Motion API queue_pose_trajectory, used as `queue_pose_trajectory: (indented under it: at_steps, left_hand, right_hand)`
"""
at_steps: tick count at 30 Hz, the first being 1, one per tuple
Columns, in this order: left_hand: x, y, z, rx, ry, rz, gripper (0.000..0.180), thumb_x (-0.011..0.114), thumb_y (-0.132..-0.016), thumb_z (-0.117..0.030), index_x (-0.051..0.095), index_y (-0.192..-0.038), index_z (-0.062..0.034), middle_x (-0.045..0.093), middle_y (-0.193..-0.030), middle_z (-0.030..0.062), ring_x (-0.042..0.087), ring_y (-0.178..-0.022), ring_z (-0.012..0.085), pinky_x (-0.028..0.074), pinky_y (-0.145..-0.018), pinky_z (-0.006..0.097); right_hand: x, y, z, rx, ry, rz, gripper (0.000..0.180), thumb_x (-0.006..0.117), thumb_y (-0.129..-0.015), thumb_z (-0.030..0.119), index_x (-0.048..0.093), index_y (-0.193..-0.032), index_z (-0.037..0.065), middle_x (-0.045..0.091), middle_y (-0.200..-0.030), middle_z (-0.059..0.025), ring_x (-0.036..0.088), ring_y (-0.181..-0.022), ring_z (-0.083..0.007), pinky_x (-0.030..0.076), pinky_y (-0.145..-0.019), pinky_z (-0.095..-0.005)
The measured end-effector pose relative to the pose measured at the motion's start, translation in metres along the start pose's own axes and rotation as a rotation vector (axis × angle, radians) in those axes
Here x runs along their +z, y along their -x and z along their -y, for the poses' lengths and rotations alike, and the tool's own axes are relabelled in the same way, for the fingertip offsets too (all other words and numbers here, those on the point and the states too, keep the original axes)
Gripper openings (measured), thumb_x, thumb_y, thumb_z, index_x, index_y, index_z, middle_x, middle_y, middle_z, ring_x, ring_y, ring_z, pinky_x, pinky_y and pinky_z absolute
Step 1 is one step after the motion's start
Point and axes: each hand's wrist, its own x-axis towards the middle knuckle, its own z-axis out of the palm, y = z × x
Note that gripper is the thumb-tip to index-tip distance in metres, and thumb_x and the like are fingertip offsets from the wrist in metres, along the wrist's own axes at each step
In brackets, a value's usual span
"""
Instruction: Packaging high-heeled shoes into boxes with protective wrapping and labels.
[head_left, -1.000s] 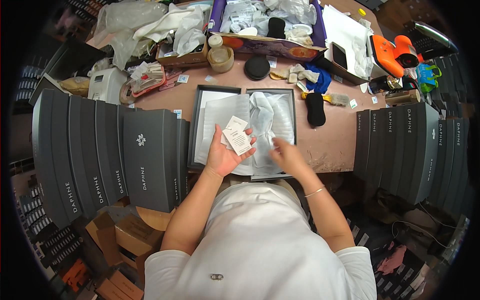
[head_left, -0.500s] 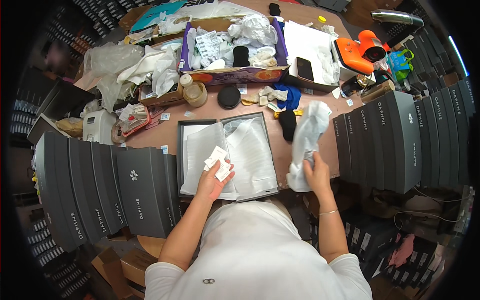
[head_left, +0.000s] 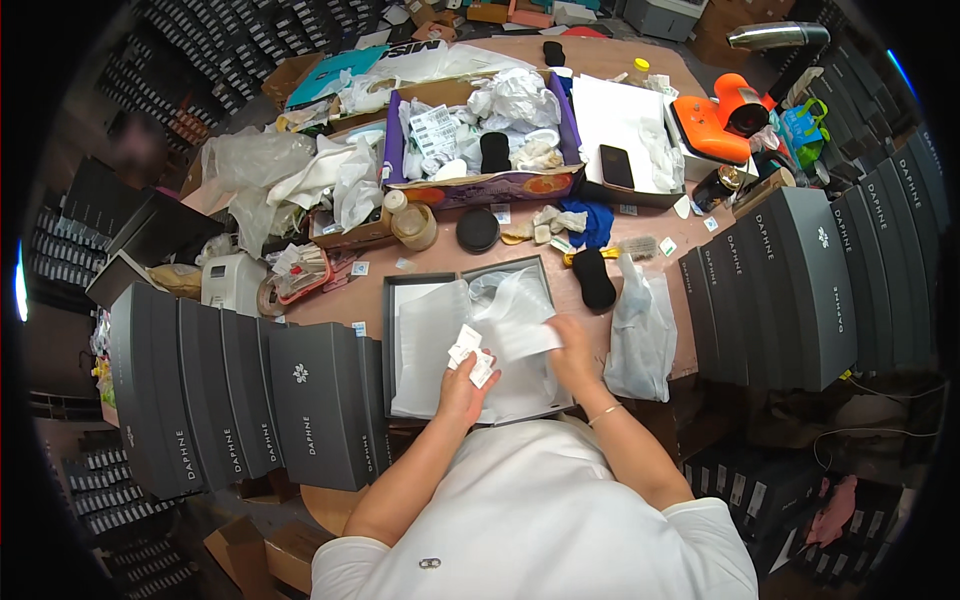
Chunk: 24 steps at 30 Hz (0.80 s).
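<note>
An open grey shoebox (head_left: pixel 391 385) lies in front of me, lined with thin translucent white wrapping sheets (head_left: pixel 430 345). Over its middle, my left hand (head_left: pixel 462 393) is closed on several small white tags (head_left: pixel 472 357). My right hand (head_left: pixel 574 360), above the box's right side, grips a small white sheet (head_left: pixel 530 338), slightly blurred; whether it is paper or foam I cannot tell. To the right of that hand, a translucent white bag (head_left: pixel 641 335) with something inside lies on the table, its contents hidden. A black sponge-like pad (head_left: pixel 594 280) rests just beyond it.
Dark grey shoeboxes stand in rows at left (head_left: pixel 318 410) and right (head_left: pixel 790 290). Behind are a purple box (head_left: pixel 395 150) of crumpled paper, a glue jar (head_left: pixel 414 228), a round black tin (head_left: pixel 478 231), a phone (head_left: pixel 617 167) and an orange device (head_left: pixel 712 130).
My right hand has let go of the white bag, now on the table, and moved left over the box, taking hold of a white sheet. My left hand still holds the tags.
</note>
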Motion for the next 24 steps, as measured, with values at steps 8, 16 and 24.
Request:
queue_pose_trajectory:
  at_steps: [8,16,24]
  left_hand:
    - [0.007,-0.015,0.051,0.233,-0.575,0.056,0.085,0.066,-0.086,-0.025,0.013,-0.151,-0.0106,0.014,-0.154,0.0191,0.010,-0.144,0.0297,0.017,-0.114,0.048]
    - [-0.040,-0.033,0.032,0.623,-1.272,-0.105,0.067,0.068,-0.081,-0.018,0.037,-0.137,0.0031,0.046,-0.129,0.0237,0.044,-0.123,0.0354,0.036,-0.103,0.040]
    - [-0.006,-0.032,-0.028,0.805,-1.309,-0.070,0.035,0.058,-0.077,-0.010,0.060,-0.108,0.0059,0.058,-0.100,0.0235,0.058,-0.090,0.0400,0.048,-0.080,0.044]
  right_hand:
    - [-0.093,0.056,-0.026,1.058,-1.083,0.193,0.048,0.039,-0.099,0.046,0.059,-0.093,0.003,0.065,-0.079,-0.0084,0.064,-0.065,-0.0174,0.054,-0.057,-0.0308]
    - [-0.008,-0.014,0.071,-0.021,-0.062,0.374,0.053,0.063,-0.089,0.022,0.045,-0.130,-0.007,0.049,-0.129,-0.0249,0.048,-0.121,-0.0334,0.040,-0.101,-0.0401]
    - [-0.040,-0.024,0.026,0.062,0.173,0.184,0.067,0.064,-0.087,0.027,0.035,-0.136,-0.008,0.043,-0.134,-0.0295,0.045,-0.121,-0.0425,0.032,-0.107,-0.0436]
